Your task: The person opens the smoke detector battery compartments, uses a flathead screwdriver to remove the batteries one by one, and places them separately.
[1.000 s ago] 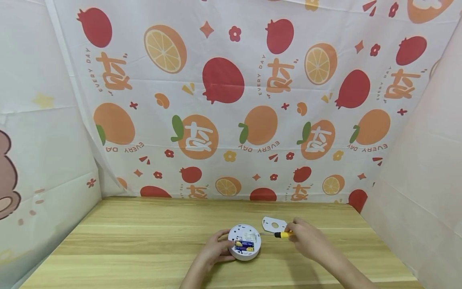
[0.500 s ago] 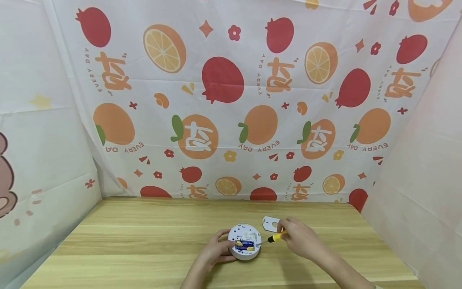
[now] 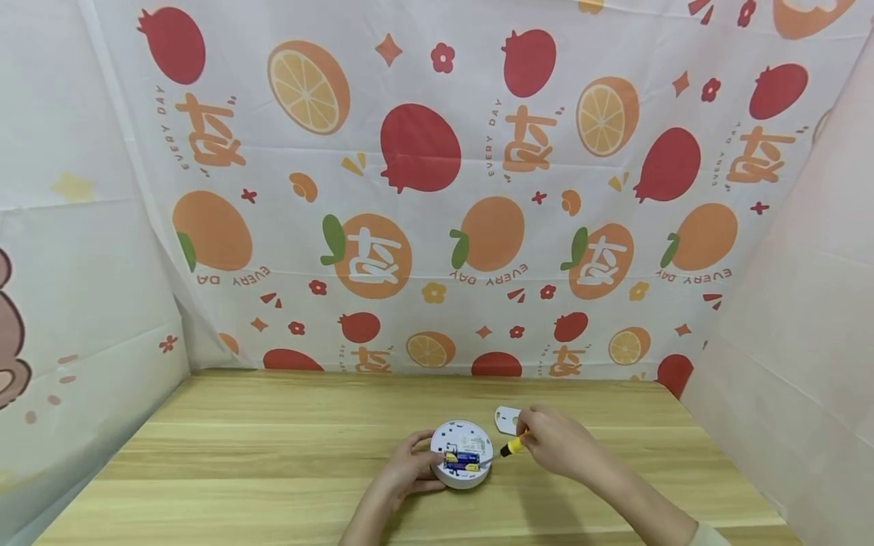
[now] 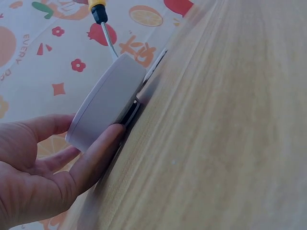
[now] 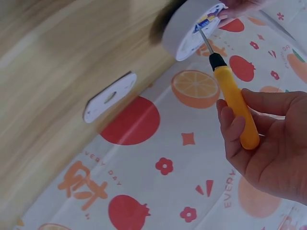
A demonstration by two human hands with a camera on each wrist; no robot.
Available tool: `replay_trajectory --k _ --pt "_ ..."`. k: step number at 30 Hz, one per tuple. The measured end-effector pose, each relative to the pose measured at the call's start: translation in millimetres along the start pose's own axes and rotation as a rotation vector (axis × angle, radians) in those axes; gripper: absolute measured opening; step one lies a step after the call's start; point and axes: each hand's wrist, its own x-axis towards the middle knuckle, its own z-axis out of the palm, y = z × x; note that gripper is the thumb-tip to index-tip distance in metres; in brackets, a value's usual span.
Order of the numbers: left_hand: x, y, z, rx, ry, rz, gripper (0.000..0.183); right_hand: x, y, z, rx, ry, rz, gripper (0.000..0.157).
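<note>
A round white battery-powered device (image 3: 460,436), like a smoke alarm, sits on the table with its back facing up. Two blue-and-yellow batteries (image 3: 463,462) lie side by side in its compartment. My left hand (image 3: 407,466) grips the device by its left side, fingers and thumb around the rim (image 4: 103,103). In my right hand (image 3: 556,440) is a screwdriver (image 5: 235,98) with a yellow handle and black collar, held between thumb and fingers. Its metal tip reaches the right end of the batteries, seen also in the right wrist view.
A flat white mounting plate (image 3: 506,419) with a central hole lies on the wooden table (image 3: 273,455) behind my right hand, which covers part of it. Fruit-print cloth (image 3: 423,250) hangs behind the table, and pale cloth walls stand at both sides.
My right hand has moved left and tilted the screwdriver, bringing its tip from beside the device's rim onto the batteries' right end. The left hand keeps its grip on the device.
</note>
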Motion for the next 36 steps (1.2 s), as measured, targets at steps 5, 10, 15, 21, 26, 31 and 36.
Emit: replay_trajectory --k 5,10,15,21,26,31,36 --pt "0.4 0.2 0.3 0.003 0.007 -0.008 0.059 5.2 -5.3 -5.3 -0.019 -0.027 -0.052 0.006" --pt "1.1 0.6 0.3 0.002 0.008 -0.011 0.058 11.2 -8.3 -7.6 -0.018 -0.056 -0.088 0.006" --pt "1.9 -0.1 0.0 -0.003 0.01 -0.01 0.058 16.5 -8.2 -12.6 0.007 -0.122 -0.104 0.006" --pt "1.8 -0.7 -0.3 -0.001 0.014 -0.013 0.056 19.7 -7.7 -19.9 -0.024 -0.175 -0.163 0.014" --pt "1.8 -1.2 -0.6 0.005 0.017 -0.006 0.056 22.2 -3.9 -21.9 -0.056 -0.18 -0.232 0.016" --pt "0.8 -1.4 -0.4 0.007 0.017 -0.006 0.059 23.1 1.6 -21.0 -0.071 -0.19 -0.251 0.017" --pt "0.8 -1.3 0.3 0.004 0.016 -0.001 0.059 23.8 6.1 -19.5 -0.104 -0.162 -0.258 0.018"
